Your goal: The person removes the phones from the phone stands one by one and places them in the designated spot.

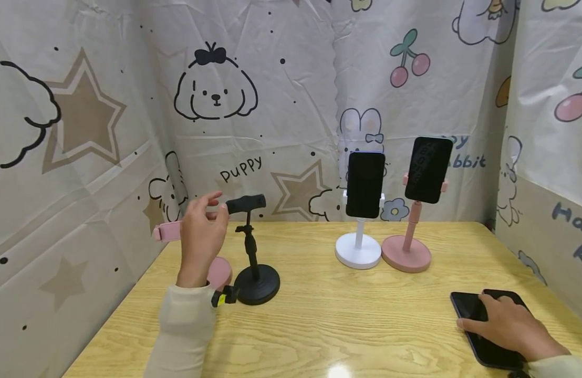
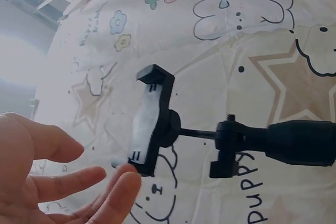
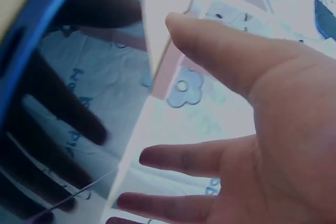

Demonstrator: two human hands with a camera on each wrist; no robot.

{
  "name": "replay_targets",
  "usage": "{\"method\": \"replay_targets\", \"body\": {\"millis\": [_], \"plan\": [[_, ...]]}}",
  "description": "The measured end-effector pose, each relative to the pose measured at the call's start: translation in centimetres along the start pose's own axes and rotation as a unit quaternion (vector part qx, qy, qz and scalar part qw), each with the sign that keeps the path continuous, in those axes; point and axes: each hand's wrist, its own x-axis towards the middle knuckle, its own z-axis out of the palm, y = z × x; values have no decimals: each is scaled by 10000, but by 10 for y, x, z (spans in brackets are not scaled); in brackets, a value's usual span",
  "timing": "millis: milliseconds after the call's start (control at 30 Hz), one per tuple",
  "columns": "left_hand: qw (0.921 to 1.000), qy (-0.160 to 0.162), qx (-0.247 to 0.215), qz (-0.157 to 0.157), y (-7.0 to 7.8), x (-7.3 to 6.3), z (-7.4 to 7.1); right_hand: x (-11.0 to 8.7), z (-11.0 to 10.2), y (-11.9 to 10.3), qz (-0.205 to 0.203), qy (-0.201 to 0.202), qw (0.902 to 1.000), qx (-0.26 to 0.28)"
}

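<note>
Four phone stands are on the table (image 1: 347,320): two pink, one white, one black. Three phones: two clamped upright at 1 o'clock, one flat at 4 o'clock. The left hand (image 1: 201,236), fingers loosely spread and holding nothing, hovers beside the black stand (image 1: 251,252) at 10 o'clock, a slim post on a round base. The right hand (image 1: 508,325) lies flat-fingered on the flat phone (image 1: 468,310).

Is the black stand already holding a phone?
No. In the head view the black stand has an empty clamp beside the left hand, while the white stand and pink stand each carry one.
</note>
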Motion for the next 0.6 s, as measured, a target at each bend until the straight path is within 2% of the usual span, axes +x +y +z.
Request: {"method": "replay_targets", "body": {"millis": [167,367,600], "plan": [[9994,175,-56,298,7,-3,-2,-3,-13,-17,-157,458,9987,163],[9980,207,-265,534,15,-6,-3,-7,-31,-44,-452,1023,9930,388],[9950,46,-571,824,25,-9,1,-13,-49,-78,-1011,1686,9780,697]]}}
